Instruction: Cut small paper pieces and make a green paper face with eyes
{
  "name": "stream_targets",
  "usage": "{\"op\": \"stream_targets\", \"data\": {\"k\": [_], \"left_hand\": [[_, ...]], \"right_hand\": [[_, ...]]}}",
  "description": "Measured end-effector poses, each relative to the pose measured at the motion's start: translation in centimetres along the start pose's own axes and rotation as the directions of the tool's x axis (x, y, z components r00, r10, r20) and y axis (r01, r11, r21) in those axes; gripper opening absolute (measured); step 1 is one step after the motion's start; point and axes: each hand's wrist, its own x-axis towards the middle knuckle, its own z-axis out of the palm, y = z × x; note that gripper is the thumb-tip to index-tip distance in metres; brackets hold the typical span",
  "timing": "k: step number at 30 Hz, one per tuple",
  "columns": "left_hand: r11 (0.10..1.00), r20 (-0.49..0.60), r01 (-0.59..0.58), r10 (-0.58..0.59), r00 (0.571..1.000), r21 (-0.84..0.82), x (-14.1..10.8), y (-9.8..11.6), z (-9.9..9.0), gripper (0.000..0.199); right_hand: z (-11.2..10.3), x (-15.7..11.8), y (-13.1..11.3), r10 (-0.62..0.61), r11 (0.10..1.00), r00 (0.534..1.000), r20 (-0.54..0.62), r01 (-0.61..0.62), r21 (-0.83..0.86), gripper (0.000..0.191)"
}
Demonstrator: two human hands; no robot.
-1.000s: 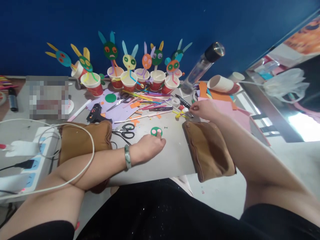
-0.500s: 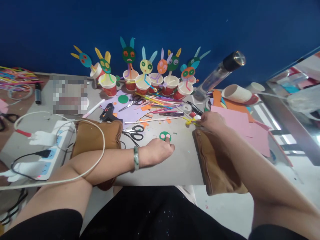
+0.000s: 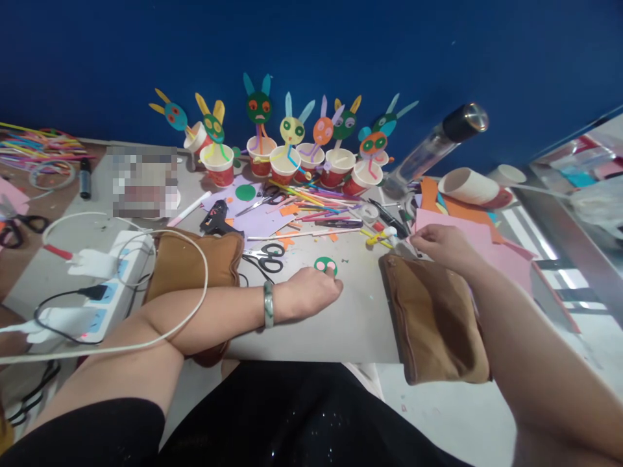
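My left hand [image 3: 311,293], with a bracelet on its wrist, rests on the table with its fingers curled. Its fingertips are at the lower edge of a green paper disc [image 3: 319,263] that carries two pink ovals, and they cover part of it. Farther right, my right hand [image 3: 445,246] hovers by the pink paper [image 3: 433,219], its fingers pinched together. Whatever lies between those fingertips is too small to make out. Just left of them is a yellow stick-like piece with a white end [image 3: 382,237]. Black-handled scissors [image 3: 270,258] lie left of the disc.
Red-and-white paper cups [image 3: 220,170] with paper rabbit figures line the blue wall. A glue gun [image 3: 219,219], coloured sticks [image 3: 316,202] and a glass bottle [image 3: 418,159] stand or lie before them. Brown pouches [image 3: 438,324] flank the work area; a power strip [image 3: 114,285] is at left.
My right hand has drawn back to the right, away from the yellow piece, with its fingers still pinched. My left hand stays at the green disc. The whole view has shifted slightly.
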Motion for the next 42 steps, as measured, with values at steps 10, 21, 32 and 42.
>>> {"op": "stream_targets", "data": {"k": [10,21,32,42], "left_hand": [[1.0,-0.032,-0.003,0.003,0.999,0.023,-0.2,0.0,0.1,0.024],[0.992,-0.157,-0.069,0.086,0.984,0.11,0.0,-0.3,1.1,0.023],[0.989,-0.118,-0.052,0.068,0.991,0.136,-0.1,0.0,0.6,0.028],[0.975,-0.223,-0.065,0.113,0.968,0.213,0.1,0.2,0.8,0.024]], "right_hand": [[0.3,-6.6,-0.1,-0.016,0.923,0.983,-0.185,0.085,0.374,0.006],[2.8,-11.7,0.0,-0.179,0.845,0.979,-0.097,0.203,0.495,0.038],[3.8,-12.8,-1.0,-0.404,0.858,0.908,-0.108,0.417,0.3,0.019],[5.4,-12.3,-0.7,-0.633,0.73,0.774,-0.013,0.602,0.324,0.019]]}}
